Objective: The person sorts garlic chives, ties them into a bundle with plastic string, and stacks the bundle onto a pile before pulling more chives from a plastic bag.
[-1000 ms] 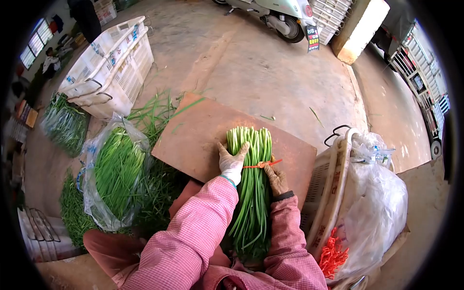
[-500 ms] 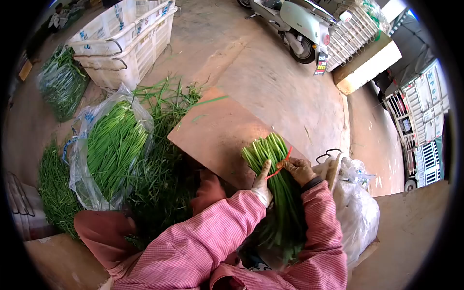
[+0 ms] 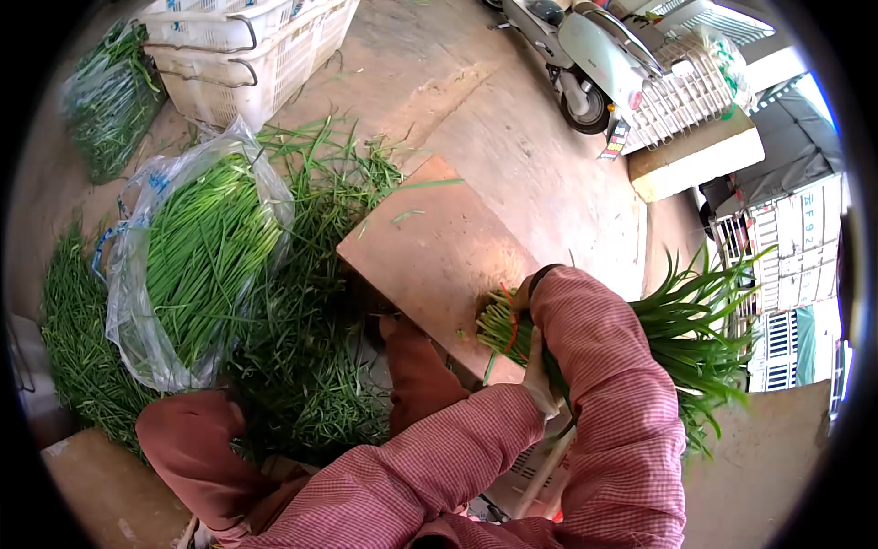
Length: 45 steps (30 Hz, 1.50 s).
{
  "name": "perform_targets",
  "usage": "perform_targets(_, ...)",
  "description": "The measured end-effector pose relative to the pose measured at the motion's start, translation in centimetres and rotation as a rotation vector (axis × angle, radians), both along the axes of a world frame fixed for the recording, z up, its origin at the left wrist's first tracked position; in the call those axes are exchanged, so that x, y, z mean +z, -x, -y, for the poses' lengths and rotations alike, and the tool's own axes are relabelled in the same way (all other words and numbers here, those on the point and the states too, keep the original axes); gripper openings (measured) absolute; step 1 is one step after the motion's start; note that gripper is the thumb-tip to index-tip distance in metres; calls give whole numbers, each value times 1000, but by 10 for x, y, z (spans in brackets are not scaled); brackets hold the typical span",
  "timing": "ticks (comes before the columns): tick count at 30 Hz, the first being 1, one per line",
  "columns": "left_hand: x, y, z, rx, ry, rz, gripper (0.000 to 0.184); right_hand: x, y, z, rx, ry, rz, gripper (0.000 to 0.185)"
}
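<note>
A bundle of green chives (image 3: 700,329) is held over the right corner of a brown board (image 3: 430,238). Its pale cut stems point left and its leaves fan out to the right. Around the stems runs a thin red tie (image 3: 513,331). My left hand (image 3: 543,377), in a whitish glove, grips the bundle from the near side. Close to the stem ends, my right hand (image 3: 523,297) is closed at the tie, its fingers mostly hidden. My right sleeve crosses over the bundle and covers its middle.
On the left, an open plastic bag (image 3: 128,311) holds more chives, with loose greens (image 3: 311,384) heaped beside it. White crates (image 3: 274,78) stand behind, near another bagged bunch (image 3: 110,105). A scooter (image 3: 585,73) and a truck (image 3: 786,247) are farther off.
The bundle has turned from hanging toward me to pointing right. My right forearm has swung up and across it. The red tie's end no longer sticks out. The view has shifted slightly.
</note>
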<state>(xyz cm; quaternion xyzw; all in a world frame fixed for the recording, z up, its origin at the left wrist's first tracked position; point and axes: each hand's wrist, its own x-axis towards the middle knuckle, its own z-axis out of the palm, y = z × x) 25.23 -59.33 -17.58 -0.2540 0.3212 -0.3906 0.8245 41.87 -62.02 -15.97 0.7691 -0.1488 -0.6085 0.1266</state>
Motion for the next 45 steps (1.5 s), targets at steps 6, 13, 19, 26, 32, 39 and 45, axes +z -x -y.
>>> perform_targets(6,34,-11,-29,94,82,154,68,6,-9,21,46,-274,168,24)
perform_targets(13,-23,-56,-94,-487,-1052,1643,60,53,2,-34,31,-1210,617,24)
perform_targets(19,22,-124,-237,-212,-1405,2201,67,-33,90,-36,491,-880,1635,27)
perform_targets(26,-15,-166,-170,-1698,-1903,2533,130,-96,131,-80,-410,-1270,1959,11)
perform_targets(32,-66,-82,-146,-1125,-3195,2231,53,-73,138,-84,-901,-1194,1667,13)
perform_targets(39,-67,-79,-141,-1184,-3081,2218,45,-68,155,-78,-417,-1163,1980,10)
perform_targets(45,-16,-117,-146,-1610,-2328,2471,100,-80,161,-79,-910,-1460,1736,13)
